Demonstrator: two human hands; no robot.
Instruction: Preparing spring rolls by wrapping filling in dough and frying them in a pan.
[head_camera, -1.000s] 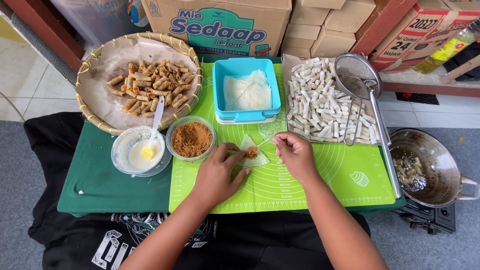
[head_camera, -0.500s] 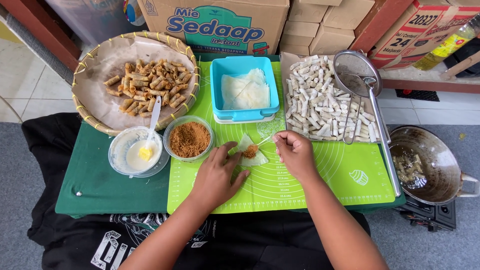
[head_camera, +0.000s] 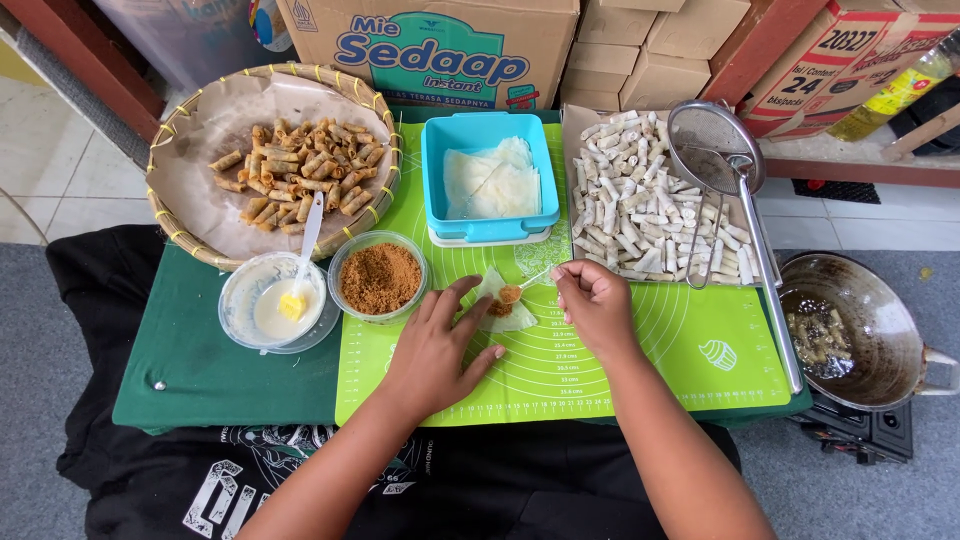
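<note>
On the green baking mat (head_camera: 640, 370) that covers the low desk (head_camera: 200, 370), a thin pale wrapper (head_camera: 505, 305) lies flat with a small heap of brown filling (head_camera: 508, 295) on it — just below the blue tub (head_camera: 488, 180) of spare wrapper sheets. The left hand (head_camera: 435, 350) rests palm down at the wrapper's left edge, its fingers (head_camera: 462, 293) spread apart and touching the sheet. The right hand (head_camera: 595, 305) sits at the wrapper's right side, its fingers drawn together and pinching a corner of the wrapper. Just left of the hands stand a clear bowl of brown crumbs (head_camera: 378, 278) and a bowl of pale paste (head_camera: 272, 303) with a white spoon in it. Behind them is a woven tray of fried rolls (head_camera: 275, 160); to the right a tray of pale uncooked rolls (head_camera: 640, 195) carries a wire skimmer (head_camera: 715, 150), and a wok (head_camera: 850, 330) sits off the desk's right end.
</note>
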